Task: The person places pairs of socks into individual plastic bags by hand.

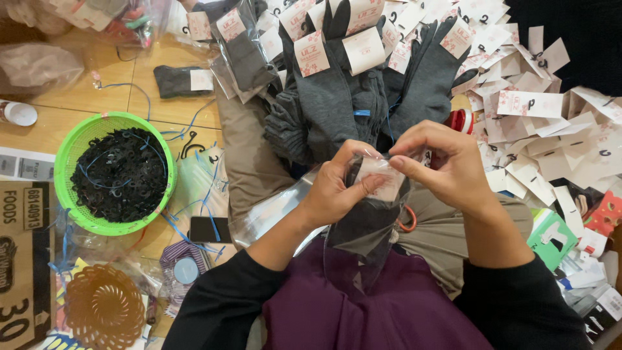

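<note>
Both hands, left (334,188) and right (447,165), pinch a soft, light bagged sock (369,220) at its carded top, fingers closed.

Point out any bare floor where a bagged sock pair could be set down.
Bare wood shows between the green basket and the folded grey sock, and above the basket's rim. The right side is buried in paper tags; ahead, the grey sock pile fills the floor. Both hands, left hand and right hand, hold the bagged sock.

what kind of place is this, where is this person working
Probably a home floor used for packing socks by hand. Grey socks lie heaped beside a spread of paper tags, with a green basket of black hooks on the wooden floor.
</note>
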